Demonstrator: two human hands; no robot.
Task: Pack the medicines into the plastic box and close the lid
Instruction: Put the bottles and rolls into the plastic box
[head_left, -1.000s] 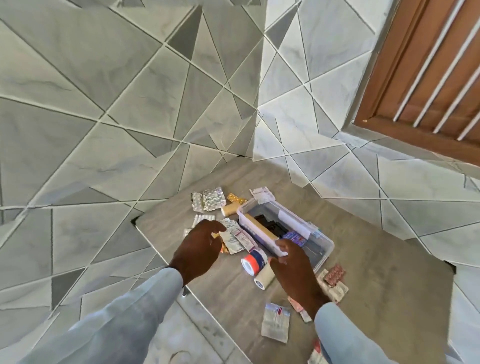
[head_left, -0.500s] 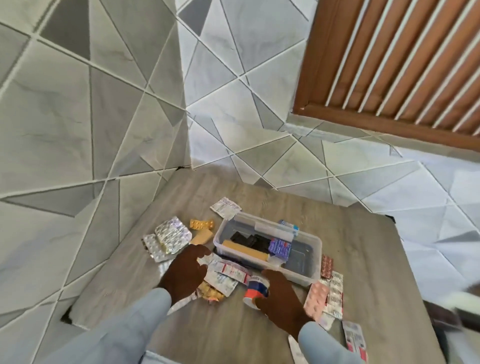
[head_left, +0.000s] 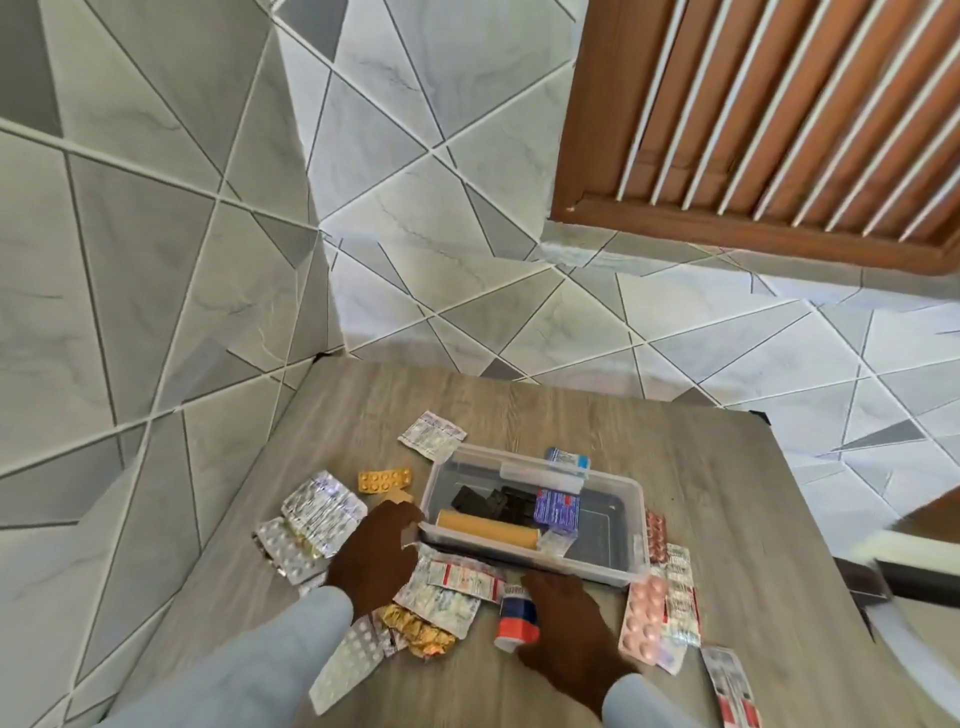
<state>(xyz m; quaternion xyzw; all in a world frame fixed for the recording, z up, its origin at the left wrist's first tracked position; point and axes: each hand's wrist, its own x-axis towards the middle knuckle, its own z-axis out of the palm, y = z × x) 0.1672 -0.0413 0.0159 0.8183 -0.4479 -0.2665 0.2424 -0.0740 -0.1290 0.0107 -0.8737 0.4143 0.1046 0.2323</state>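
Clear plastic box (head_left: 636, 519) sits open just beyond both hands. Left hand (head_left: 371, 558) grips its near-left corner; right hand (head_left: 563, 631) clasps a red-and-blue tape roll (head_left: 516, 621).

A wood-grain surface (head_left: 727, 493) is set in a tiled corner. A clear plastic box (head_left: 636, 519) is placed at its centre. Blister strips (head_left: 322, 506) are scattered left of the box, pink strips (head_left: 644, 616) to its right, and a sachet (head_left: 431, 434) at the far side.
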